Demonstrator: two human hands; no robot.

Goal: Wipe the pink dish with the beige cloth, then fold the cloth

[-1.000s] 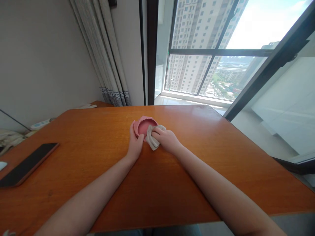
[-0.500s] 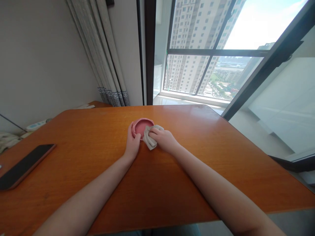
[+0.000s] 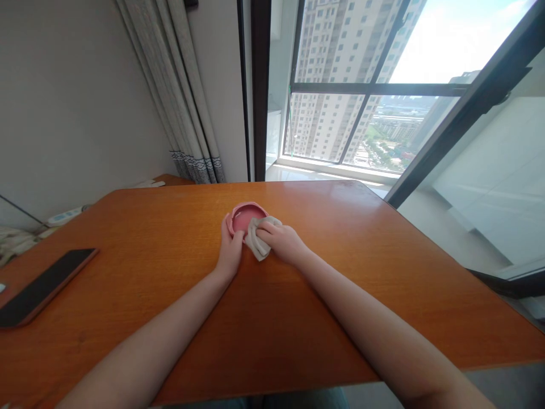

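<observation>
A pink bowl (image 3: 247,215), shallow and with a wavy rim, is tilted toward me above the far middle of the wooden table (image 3: 170,227). My left hand (image 3: 230,244) grips its left side, thumb over the near rim and fingers round the outside. My right hand (image 3: 285,241) is closed on a bunched pale grey cloth (image 3: 258,244), pressed against the bowl's right rim. The cloth covers the bowl's lower right part, and a corner of it hangs down. Whether the bowl's base touches the table is hidden.
A dark flat phone-like slab (image 3: 46,287) with a reddish edge lies at the table's left. Behind it is a white power strip (image 3: 66,216). A grey curtain (image 3: 183,102) hangs beyond the back edge, beside a large window (image 3: 370,88).
The bowl has tipped slightly more toward me, its far rim a little higher. My right hand and the cloth have shifted very slightly left along the rim.
</observation>
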